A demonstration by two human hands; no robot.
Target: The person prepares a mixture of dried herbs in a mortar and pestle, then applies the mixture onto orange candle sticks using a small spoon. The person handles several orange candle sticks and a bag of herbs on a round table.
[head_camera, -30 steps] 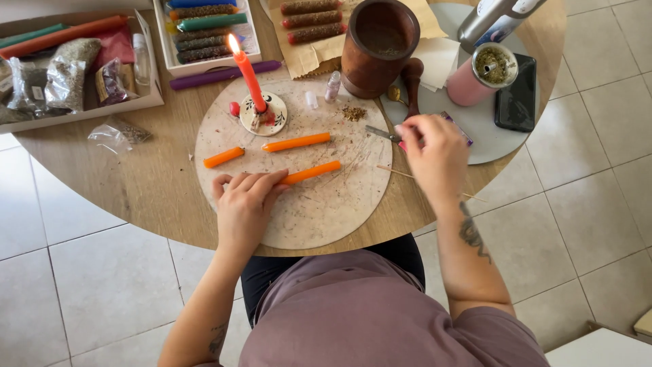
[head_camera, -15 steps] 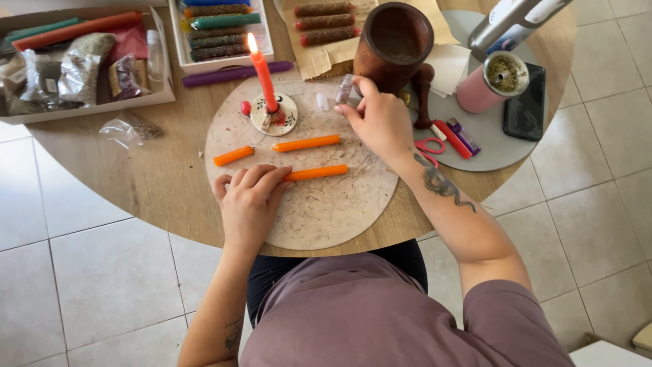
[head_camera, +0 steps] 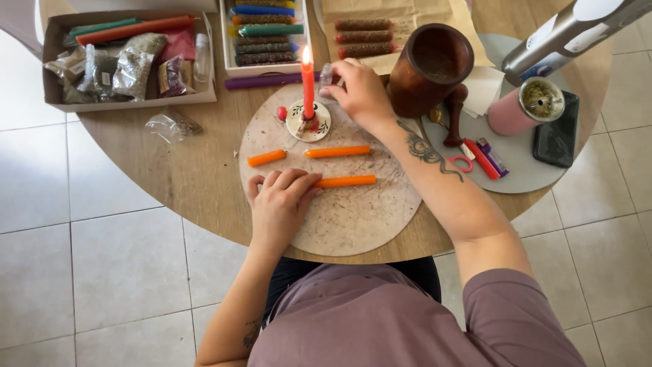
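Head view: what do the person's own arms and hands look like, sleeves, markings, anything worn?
Both hands are bare: no gloves or rings visible on the left hand or right hand. The right forearm carries a dark tattoo; another shows near the left elbow. Short mauve sleeve covers the right upper arm.
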